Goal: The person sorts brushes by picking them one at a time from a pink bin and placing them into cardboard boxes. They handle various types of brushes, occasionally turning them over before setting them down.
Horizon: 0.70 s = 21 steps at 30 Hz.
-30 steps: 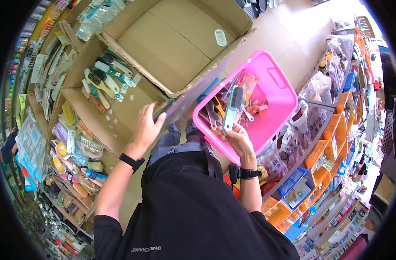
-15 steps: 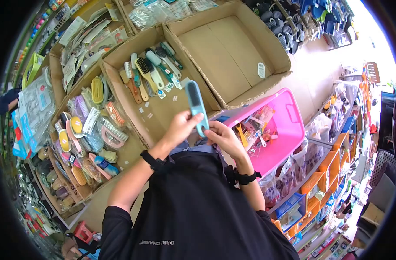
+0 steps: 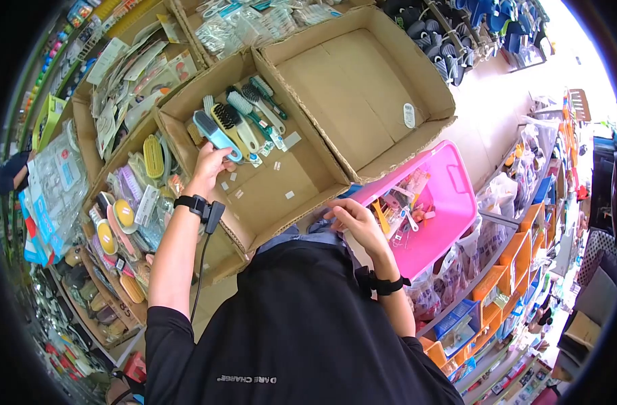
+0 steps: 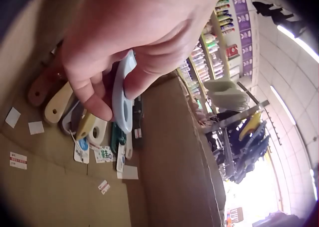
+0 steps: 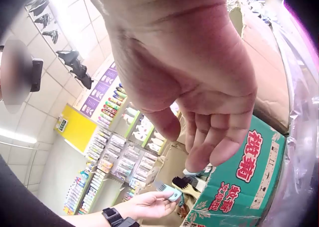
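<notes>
Light-blue plastic is noted in the head view: a brush (image 3: 214, 133) is gripped by the left hand (image 3: 207, 165) at upper left of centre, over the near end of the brush row (image 3: 244, 111) inside the cardboard box (image 3: 288, 177). The brush head is seen pointing up and left, with the handle end hidden in the hand. The right hand (image 3: 359, 223) is held at mid-frame beside the pink bin (image 3: 457, 182), and nothing is seen in it.

In the left wrist view, the brush (image 4: 123, 95) is pinched at centre frame. It is crossed by the thumb on the right, while the curled fingers (image 4: 97, 105) are closed behind it on the left. Its lower end projects below the fingertips, just above the lying brushes (image 4: 75, 112). Whether they are touched cannot be told.

In the right wrist view, the right hand (image 5: 194, 62) is shown empty, its fingers (image 5: 219, 142) loosely curled. The left hand (image 5: 147, 204) and brush (image 5: 169, 189) are seen small at lower centre.

The step in hand is judged to be the laying of the brush into the row. It is best lowered flat and parallel to its neighbours. The pinch should be kept until it is supported, so that the row is not disturbed.
</notes>
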Each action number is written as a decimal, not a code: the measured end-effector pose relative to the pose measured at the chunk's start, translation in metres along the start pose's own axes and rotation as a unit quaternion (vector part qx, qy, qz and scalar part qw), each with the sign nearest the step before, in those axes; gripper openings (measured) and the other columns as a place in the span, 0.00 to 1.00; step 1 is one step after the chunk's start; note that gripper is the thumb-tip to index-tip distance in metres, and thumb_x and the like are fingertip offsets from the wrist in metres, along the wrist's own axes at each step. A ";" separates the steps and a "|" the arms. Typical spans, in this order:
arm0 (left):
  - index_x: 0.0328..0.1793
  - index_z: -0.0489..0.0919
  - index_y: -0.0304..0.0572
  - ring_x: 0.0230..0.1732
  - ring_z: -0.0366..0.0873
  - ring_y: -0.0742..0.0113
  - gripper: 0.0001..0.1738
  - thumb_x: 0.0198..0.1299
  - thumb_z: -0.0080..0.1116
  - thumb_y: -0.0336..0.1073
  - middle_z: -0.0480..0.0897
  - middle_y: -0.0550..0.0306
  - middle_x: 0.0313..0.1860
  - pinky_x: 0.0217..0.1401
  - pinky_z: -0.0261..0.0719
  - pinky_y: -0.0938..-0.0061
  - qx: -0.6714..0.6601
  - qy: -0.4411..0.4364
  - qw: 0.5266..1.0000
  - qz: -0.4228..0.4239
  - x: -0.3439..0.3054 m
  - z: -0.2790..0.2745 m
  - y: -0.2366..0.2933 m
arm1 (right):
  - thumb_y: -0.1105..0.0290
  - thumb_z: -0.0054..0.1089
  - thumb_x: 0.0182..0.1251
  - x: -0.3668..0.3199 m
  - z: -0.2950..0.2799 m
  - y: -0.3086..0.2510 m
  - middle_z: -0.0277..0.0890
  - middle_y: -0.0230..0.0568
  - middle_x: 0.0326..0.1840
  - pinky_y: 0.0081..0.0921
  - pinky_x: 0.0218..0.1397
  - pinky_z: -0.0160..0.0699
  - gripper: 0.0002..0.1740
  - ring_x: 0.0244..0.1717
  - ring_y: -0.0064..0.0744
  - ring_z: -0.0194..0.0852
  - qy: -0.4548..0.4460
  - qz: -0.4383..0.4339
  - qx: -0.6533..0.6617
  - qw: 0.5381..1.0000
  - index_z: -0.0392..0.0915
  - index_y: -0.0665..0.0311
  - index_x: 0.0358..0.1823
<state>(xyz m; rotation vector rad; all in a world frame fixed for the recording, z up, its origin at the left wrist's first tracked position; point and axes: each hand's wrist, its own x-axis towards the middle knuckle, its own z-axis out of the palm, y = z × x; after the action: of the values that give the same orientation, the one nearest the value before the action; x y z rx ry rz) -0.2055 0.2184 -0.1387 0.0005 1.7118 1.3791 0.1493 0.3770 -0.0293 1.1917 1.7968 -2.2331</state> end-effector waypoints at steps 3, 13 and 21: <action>0.56 0.75 0.42 0.43 0.83 0.69 0.15 0.63 0.59 0.28 0.84 0.58 0.46 0.40 0.83 0.75 0.001 0.003 1.000 -0.006 0.006 -0.002 0.001 | 0.61 0.51 0.77 -0.002 -0.007 0.006 0.83 0.36 0.44 0.20 0.45 0.77 0.19 0.39 0.20 0.78 0.016 0.010 0.007 1.000 0.77 0.69 0.58; 0.55 0.76 0.40 0.39 0.83 0.70 0.12 0.71 0.51 0.38 0.83 0.59 0.41 0.43 0.84 0.72 0.027 0.095 0.995 0.013 0.027 -0.016 -0.009 | 0.61 0.52 0.77 -0.003 -0.026 0.016 0.82 0.35 0.42 0.19 0.43 0.78 0.19 0.38 0.20 0.77 0.033 0.016 0.022 0.999 0.76 0.69 0.58; 0.52 0.77 0.42 0.37 0.81 0.70 0.24 0.74 0.45 0.56 0.82 0.61 0.39 0.43 0.80 0.72 -0.019 0.181 0.983 -0.039 0.030 -0.007 0.001 | 0.62 0.52 0.77 -0.011 -0.046 0.036 0.82 0.35 0.42 0.19 0.43 0.78 0.19 0.38 0.20 0.77 0.038 0.019 0.046 0.998 0.76 0.69 0.58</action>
<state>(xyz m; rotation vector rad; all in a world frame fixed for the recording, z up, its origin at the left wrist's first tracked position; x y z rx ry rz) -0.2279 0.2282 -0.1569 -0.3559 1.9572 1.4159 0.1984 0.3998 -0.0539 1.3339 1.6980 -2.3035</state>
